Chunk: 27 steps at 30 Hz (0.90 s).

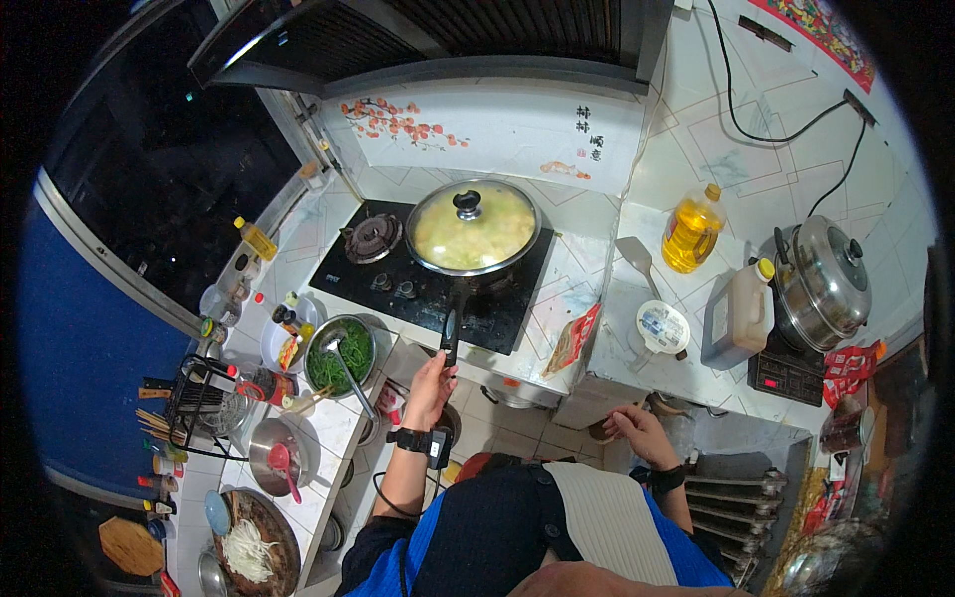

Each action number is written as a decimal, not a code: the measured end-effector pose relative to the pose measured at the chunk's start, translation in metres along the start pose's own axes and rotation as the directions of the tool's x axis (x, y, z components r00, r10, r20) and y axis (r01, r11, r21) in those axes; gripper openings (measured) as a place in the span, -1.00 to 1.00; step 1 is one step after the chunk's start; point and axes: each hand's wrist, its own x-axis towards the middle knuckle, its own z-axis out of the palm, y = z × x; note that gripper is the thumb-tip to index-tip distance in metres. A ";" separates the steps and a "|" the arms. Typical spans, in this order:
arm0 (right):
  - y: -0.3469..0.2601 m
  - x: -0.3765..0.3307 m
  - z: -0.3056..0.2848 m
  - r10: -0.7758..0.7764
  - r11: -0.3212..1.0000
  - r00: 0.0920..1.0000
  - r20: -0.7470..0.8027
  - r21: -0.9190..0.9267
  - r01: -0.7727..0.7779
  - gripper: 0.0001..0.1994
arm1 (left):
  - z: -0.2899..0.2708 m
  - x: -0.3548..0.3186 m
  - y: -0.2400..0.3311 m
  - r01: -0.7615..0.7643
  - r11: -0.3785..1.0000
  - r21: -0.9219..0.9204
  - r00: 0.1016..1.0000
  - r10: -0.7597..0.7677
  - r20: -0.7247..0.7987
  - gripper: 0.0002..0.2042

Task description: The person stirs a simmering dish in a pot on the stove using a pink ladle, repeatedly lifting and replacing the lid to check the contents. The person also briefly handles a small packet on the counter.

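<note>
My left hand (432, 391) is closed around the end of the black handle of a frying pan (451, 318). The pan sits on the right burner of a black gas stove (398, 288), covered by a domed glass lid (487, 242) with a black knob. Through the steamy glass, pale yellow-green food shows. My right hand (642, 436) hangs in front of the counter at the right, fingers loosely apart, with nothing in it. Left of the pan handle stands a metal bowl of leafy greens (331, 370) with a ladle (350, 376) resting in it.
A spatula (642, 261), a white bowl (663, 326), an oil bottle (693, 231), a brown-liquid jug (738, 316) and a steamer pot (826, 284) stand on the right counter. A red packet (573, 341) lies beside the stove. At lower left, shredded white vegetable (249, 552) lies on a round chopping board (279, 525).
</note>
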 end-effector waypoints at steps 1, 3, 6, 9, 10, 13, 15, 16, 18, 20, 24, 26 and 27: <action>0.000 0.000 0.000 -0.023 1.000 1.000 0.006 0.005 0.023 -0.74 | 0.000 -0.001 0.000 -0.001 1.000 -0.004 1.000 0.001 0.027 -0.78; 0.001 0.000 0.001 0.011 1.000 1.000 -0.003 0.009 -0.011 -0.75 | 0.001 -0.002 0.000 0.001 1.000 0.011 1.000 -0.001 -0.008 -0.78; 0.001 0.000 0.002 -0.001 1.000 1.000 -0.006 -0.021 0.001 -0.73 | 0.001 -0.003 0.000 -0.004 1.000 0.027 1.000 0.004 -0.006 -0.78; 0.001 -0.001 0.002 -0.021 0.999 1.000 -0.003 -0.036 0.021 -0.72 | 0.000 -0.001 0.000 -0.016 0.998 0.063 1.000 0.016 -0.003 -0.77; 0.000 -0.002 0.002 -0.051 0.998 0.999 0.009 -0.037 0.051 -0.72 | -0.001 0.000 0.000 -0.029 0.997 0.068 0.999 0.027 0.031 -0.77; -0.001 -0.004 0.002 -0.045 0.998 0.999 0.008 -0.045 0.045 -0.72 | -0.002 0.001 -0.001 -0.038 0.995 0.087 0.999 0.035 0.029 -0.77; -0.002 -0.005 0.003 -0.008 0.999 1.000 -0.010 -0.043 0.008 -0.73 | -0.002 0.001 -0.001 -0.030 0.995 0.094 1.000 0.030 0.002 -0.77; -0.002 -0.006 0.003 -0.045 0.998 0.999 0.005 -0.039 0.046 -0.73 | -0.002 0.001 -0.001 -0.043 0.996 0.080 0.998 0.039 0.044 -0.77; -0.002 -0.008 0.003 -0.023 0.998 1.000 -0.008 -0.050 0.022 -0.75 | -0.002 0.001 -0.001 -0.032 0.996 0.084 0.999 0.033 -0.004 -0.77; -0.001 -0.011 0.001 -0.050 0.999 0.999 -0.007 -0.021 0.050 -0.74 | -0.001 0.000 -0.001 -0.032 0.996 0.084 0.999 0.034 -0.017 -0.77; -0.001 -0.016 0.000 0.000 0.999 1.000 -0.026 0.048 0.001 -0.73 | 0.001 0.001 0.000 -0.034 0.995 0.098 0.999 0.036 -0.023 -0.76; -0.001 -0.018 -0.001 -0.049 0.997 0.999 -0.016 0.053 0.050 -0.73 | 0.001 0.001 0.001 -0.033 0.995 0.096 0.999 0.035 -0.020 -0.75; -0.001 -0.019 -0.001 0.004 0.999 0.999 -0.039 0.037 -0.002 -0.73 | 0.001 0.001 0.001 -0.030 0.995 0.095 0.999 0.032 -0.021 -0.74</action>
